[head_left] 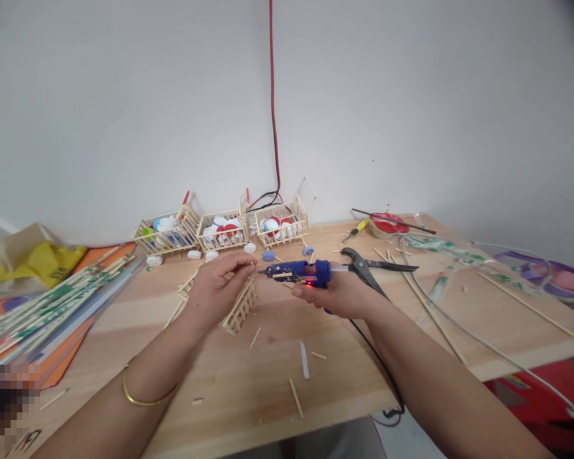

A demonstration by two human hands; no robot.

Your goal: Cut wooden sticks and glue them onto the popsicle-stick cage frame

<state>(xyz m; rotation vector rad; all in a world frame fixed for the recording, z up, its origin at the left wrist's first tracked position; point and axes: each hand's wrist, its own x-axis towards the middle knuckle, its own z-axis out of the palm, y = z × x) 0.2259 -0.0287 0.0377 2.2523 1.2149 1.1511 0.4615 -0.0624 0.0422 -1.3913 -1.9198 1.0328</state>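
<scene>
My right hand [342, 293] is wrapped round a blue glue gun [299, 272] with a small red light, its nozzle pointing left. My left hand [222, 280] pinches a small piece of wooden stick [253, 263] right at the nozzle tip. Beneath and beside my left hand lies a small frame of wooden sticks [242, 307], partly hidden by the fingers. Further back by the wall stand three stick carts, the left one [165, 234], the middle one [222, 231] and the right one [281, 226], each loaded with coloured caps.
Pliers [363, 264] and a yellow-handled tool [356, 231] lie right of the glue gun, before a red bowl [388, 223]. Bundled sticks [52, 306] cover the left side. Loose sticks [295, 398] and a white strip [305, 360] lie near the front edge. Cables cross the right side.
</scene>
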